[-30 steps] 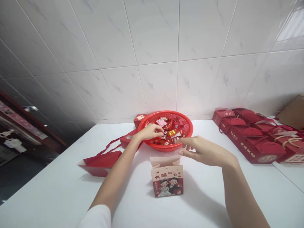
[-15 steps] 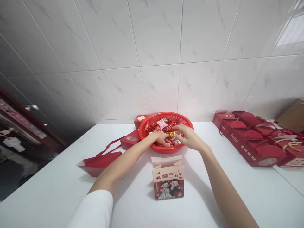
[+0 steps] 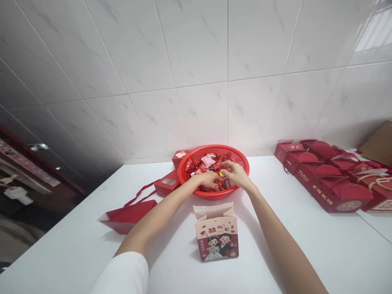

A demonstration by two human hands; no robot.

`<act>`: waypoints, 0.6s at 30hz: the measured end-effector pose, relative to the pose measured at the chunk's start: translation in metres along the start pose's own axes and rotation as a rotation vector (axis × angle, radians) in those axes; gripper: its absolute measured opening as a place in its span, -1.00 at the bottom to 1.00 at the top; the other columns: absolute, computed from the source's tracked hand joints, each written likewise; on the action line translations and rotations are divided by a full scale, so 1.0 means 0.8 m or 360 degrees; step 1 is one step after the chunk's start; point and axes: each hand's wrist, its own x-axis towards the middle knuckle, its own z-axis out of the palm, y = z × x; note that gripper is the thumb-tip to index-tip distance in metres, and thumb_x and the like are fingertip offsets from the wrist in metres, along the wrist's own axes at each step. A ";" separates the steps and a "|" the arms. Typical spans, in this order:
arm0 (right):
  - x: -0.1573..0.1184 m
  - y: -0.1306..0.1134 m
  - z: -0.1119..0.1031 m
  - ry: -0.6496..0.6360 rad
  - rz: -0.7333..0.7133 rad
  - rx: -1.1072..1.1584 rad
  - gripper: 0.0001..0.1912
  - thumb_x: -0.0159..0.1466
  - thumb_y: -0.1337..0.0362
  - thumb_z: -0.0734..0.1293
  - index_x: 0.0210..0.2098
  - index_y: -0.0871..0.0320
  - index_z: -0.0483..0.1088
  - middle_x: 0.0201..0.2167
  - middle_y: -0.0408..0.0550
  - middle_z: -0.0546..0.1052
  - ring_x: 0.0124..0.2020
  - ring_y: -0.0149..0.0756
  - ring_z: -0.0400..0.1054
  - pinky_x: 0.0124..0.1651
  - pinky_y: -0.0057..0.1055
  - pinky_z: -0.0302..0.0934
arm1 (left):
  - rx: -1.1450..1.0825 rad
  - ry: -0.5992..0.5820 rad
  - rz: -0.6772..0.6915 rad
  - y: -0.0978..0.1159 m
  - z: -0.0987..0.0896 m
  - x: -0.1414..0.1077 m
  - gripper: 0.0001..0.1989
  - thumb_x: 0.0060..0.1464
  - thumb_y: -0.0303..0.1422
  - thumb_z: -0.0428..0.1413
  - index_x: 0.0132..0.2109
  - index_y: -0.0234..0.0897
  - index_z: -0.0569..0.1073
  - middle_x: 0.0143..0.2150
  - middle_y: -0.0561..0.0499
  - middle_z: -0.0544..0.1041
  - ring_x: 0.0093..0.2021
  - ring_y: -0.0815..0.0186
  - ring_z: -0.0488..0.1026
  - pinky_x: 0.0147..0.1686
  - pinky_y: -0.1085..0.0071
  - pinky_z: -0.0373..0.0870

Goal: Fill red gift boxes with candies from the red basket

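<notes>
A round red plastic basket (image 3: pixel 214 196) stands near the wall, filled with wrapped candies (image 3: pixel 208 161), mostly red with some gold and pink. My left hand (image 3: pixel 209 179) reaches over the near rim, its parted fingers down among the candies and the tips partly hidden. From the right, my right hand (image 3: pixel 238 174) reaches in with fingers curved and apart, close to a gold-wrapped candy (image 3: pixel 221 174). I see nothing clearly held in either hand. Between my forearms stands an upright paper gift box (image 3: pixel 217 241) with its top open and a cartoon bride and groom on its front.
Left of the basket lie a red bag (image 3: pixel 128 216) with ribbon handles and a red box (image 3: pixel 167 184). A small red box (image 3: pixel 179 158) sits behind the basket. Rows of red gift boxes (image 3: pixel 327 179) stand at the right, by a brown carton (image 3: pixel 378 145). A tiled wall (image 3: pixel 202 114) backs the table.
My right hand has moved left and lower, further into the basket, beside the left hand. The left hand stays among the candies. The view has shifted slightly.
</notes>
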 end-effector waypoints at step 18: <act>0.000 0.002 0.011 0.0057 0.0004 -0.0068 -0.76 0.25 0.21 0.32 -0.10 0.11 0.44 -0.17 0.00 0.59 -0.17 -0.17 0.48 -0.11 -0.28 0.29 | -0.0412 0.0953 0.0303 -0.006 -0.001 -0.014 -0.58 -0.05 -0.12 0.25 -0.10 -0.25 0.41 -0.14 -0.01 0.50 -0.17 0.18 0.43 -0.13 0.29 0.34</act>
